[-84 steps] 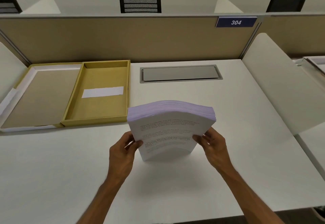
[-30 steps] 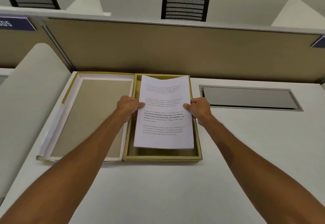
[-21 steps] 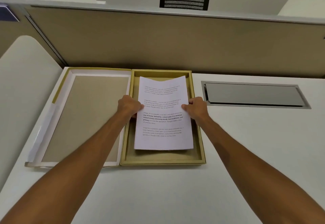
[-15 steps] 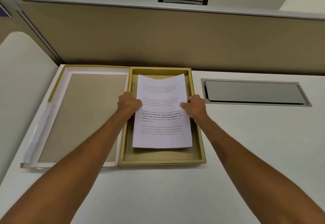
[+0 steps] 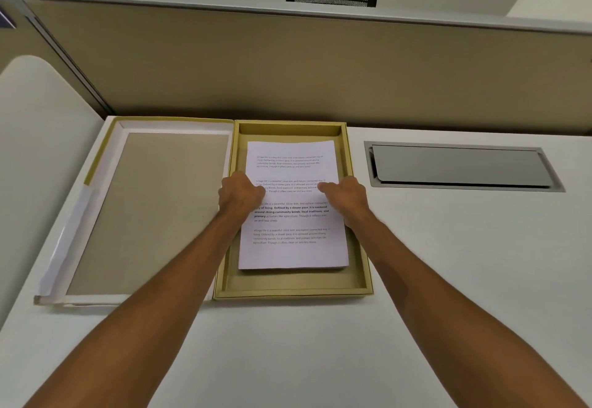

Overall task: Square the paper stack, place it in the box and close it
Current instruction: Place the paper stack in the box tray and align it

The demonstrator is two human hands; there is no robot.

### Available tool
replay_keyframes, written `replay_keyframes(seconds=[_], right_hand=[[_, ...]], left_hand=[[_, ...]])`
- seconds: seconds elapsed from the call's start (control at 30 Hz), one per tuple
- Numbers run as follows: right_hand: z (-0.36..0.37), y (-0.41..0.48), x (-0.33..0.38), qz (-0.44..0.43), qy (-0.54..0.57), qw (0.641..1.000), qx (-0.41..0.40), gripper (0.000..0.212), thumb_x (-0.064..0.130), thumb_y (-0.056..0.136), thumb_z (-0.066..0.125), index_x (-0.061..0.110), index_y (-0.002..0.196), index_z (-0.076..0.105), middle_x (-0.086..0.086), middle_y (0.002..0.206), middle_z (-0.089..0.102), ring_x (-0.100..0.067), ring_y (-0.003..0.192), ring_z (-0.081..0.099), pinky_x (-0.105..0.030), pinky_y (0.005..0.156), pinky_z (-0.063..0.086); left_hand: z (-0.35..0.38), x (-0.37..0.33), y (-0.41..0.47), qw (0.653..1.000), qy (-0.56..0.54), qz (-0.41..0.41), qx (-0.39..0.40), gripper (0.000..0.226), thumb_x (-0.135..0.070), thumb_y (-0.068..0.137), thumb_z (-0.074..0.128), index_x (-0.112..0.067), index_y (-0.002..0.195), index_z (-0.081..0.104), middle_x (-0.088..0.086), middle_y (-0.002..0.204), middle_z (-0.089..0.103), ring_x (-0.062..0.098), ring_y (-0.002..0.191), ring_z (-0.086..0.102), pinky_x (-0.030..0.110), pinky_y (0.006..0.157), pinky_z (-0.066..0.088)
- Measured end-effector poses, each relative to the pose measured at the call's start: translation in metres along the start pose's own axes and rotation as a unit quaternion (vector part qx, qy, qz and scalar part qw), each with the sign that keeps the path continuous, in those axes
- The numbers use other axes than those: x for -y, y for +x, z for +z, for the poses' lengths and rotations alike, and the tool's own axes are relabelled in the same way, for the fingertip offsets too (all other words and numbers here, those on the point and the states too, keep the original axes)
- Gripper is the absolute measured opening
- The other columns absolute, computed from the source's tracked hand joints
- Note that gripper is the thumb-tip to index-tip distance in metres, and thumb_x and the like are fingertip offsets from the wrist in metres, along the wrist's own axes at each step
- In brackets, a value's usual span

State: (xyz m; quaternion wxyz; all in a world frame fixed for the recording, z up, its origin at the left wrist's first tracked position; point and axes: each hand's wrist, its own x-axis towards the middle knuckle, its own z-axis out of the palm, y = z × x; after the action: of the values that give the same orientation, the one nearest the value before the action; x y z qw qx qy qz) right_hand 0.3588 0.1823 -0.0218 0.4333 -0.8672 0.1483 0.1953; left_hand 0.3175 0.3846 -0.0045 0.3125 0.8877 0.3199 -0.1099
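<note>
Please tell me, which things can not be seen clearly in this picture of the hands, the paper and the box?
Head view only:
- Fingertips of left hand and right hand: curled under, hidden by the knuckles.
- Paper stack: thickness hidden; the middle text is partly covered by the hands.
- Printed text: too small to read fully.
- Box floor: mostly covered by paper.
- Lid: hinge covered by the left arm.

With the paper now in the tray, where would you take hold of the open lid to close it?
Judging by its pose, grip the flat white-rimmed cardboard lid at its far-left long edge, coming from the left. Its right edge appears hinged against the yellow cardboard box tray, so the left edge should swing up and over the white printed paper stack. The left hand is nearest.
</note>
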Motion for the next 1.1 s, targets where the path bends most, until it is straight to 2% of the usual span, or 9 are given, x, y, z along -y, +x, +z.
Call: replay_keyframes(seconds=[0.1,0.27,0.33,0.47,0.53,0.6,0.77,0.97,1.1], right_hand=[[0.004,-0.006,0.002,-0.008,0.004,1.0,-0.005,0.023,0.037,0.093,0.065,0.018,0.1,0.053,0.003,0.092,0.055,-0.005,0.062,0.049,-0.02,0.047,0.037],[0.0,-0.013,0.005,-0.02,-0.032,0.999,0.008,0.024,0.038,0.095,0.061,0.017,0.098,0.052,-0.001,0.101,0.062,-0.006,0.062,0.05,-0.019,0.048,0.037],[-0.003,-0.019,0.003,-0.048,-0.054,0.997,0.0,0.023,0.037,0.096,0.061,0.015,0.1,0.056,-0.007,0.112,0.069,-0.008,0.067,0.055,-0.019,0.05,0.039],[-0.008,-0.042,-0.011,-0.154,-0.098,0.982,-0.036,0.045,0.033,0.099,0.059,0.007,0.135,0.051,-0.011,0.136,0.06,-0.027,0.115,0.062,-0.029,0.085,0.052],[-0.008,-0.063,-0.022,-0.205,-0.122,0.969,-0.061,0.049,0.032,0.101,0.055,0.01,0.143,0.046,-0.01,0.145,0.054,-0.028,0.129,0.054,-0.037,0.102,0.047],[-0.004,-0.087,-0.035,-0.253,-0.143,0.955,-0.063,0.05,0.031,0.102,0.052,0.009,0.146,0.043,-0.01,0.151,0.048,-0.026,0.136,0.047,-0.039,0.111,0.041],[0.025,-0.147,-0.066,-0.316,-0.228,0.92,-0.048,0.052,0.033,0.102,0.051,0.01,0.149,0.045,-0.01,0.155,0.044,-0.026,0.141,0.042,-0.042,0.115,0.039],[0.045,-0.169,-0.086,-0.254,-0.265,0.928,-0.059,0.061,0.045,0.103,0.043,0.012,0.154,0.035,-0.008,0.162,0.032,-0.025,0.149,0.029,-0.041,0.12,0.027],[0.029,-0.147,-0.077,-0.163,-0.202,0.963,-0.076,0.066,0.047,0.103,0.041,0.008,0.155,0.027,-0.011,0.161,0.03,-0.028,0.145,0.034,-0.041,0.115,0.036]], left_hand=[[0.001,0.0,-0.001,1.0,0.008,0.011,0.002,0.032,-0.028,0.089,0.065,-0.002,0.107,0.062,0.017,0.111,0.067,0.035,0.096,0.067,0.04,0.076,0.059],[0.002,0.002,-0.006,0.999,-0.002,0.029,0.026,0.026,-0.03,0.09,0.064,-0.007,0.101,0.059,0.015,0.11,0.068,0.028,0.084,0.065,0.034,0.069,0.056],[0.002,0.005,-0.01,0.998,-0.03,0.055,0.031,0.032,-0.031,0.091,0.064,-0.006,0.111,0.059,0.013,0.115,0.068,0.026,0.085,0.065,0.031,0.064,0.052],[-0.007,0.023,-0.034,0.986,-0.129,0.105,-0.017,0.048,-0.029,0.093,0.063,-0.008,0.134,0.049,0.012,0.13,0.063,0.017,0.097,0.062,0.018,0.062,0.046],[-0.011,0.037,-0.053,0.974,-0.193,0.111,-0.043,0.052,-0.025,0.093,0.064,-0.009,0.139,0.046,0.012,0.137,0.058,0.018,0.111,0.06,0.02,0.078,0.046],[-0.014,0.053,-0.074,0.961,-0.247,0.106,-0.061,0.05,-0.021,0.092,0.065,-0.012,0.139,0.048,0.009,0.136,0.059,0.019,0.118,0.059,0.023,0.088,0.044],[-0.002,0.095,-0.13,0.956,-0.26,0.112,-0.081,0.04,-0.013,0.093,0.064,-0.013,0.132,0.056,0.002,0.129,0.063,0.016,0.115,0.06,0.022,0.092,0.045],[0.013,0.104,-0.151,0.97,-0.195,0.146,-0.002,0.039,-0.018,0.095,0.062,-0.014,0.133,0.055,0.004,0.134,0.062,0.014,0.113,0.059,0.017,0.085,0.047],[0.011,0.09,-0.135,0.978,-0.163,0.113,0.065,0.042,-0.022,0.094,0.061,-0.012,0.133,0.051,0.004,0.136,0.06,0.016,0.108,0.059,0.017,0.075,0.047]])
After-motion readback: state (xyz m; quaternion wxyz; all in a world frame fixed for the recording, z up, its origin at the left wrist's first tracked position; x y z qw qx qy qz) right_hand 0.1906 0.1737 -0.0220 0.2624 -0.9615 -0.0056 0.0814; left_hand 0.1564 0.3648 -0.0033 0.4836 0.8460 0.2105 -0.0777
